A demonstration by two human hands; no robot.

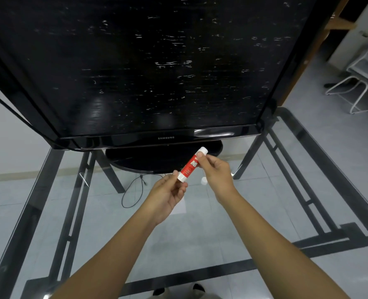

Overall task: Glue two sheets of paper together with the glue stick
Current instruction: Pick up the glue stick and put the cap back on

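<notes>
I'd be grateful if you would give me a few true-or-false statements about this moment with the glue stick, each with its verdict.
1. Both hands hold the glue stick. True.
2. The left hand grips the stick's lower white end. True.
3. The stick's label is blue. False: it is red with white lettering.
4. The glue stick lies flat on the glass table. False: it is held tilted above it.
5. The right hand pinches the stick near its upper end. True.

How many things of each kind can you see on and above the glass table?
Glue stick: 1
Hands: 2, left and right
Sheets of paper: 1 showing, mostly hidden
Television: 1
Total: 5
</notes>
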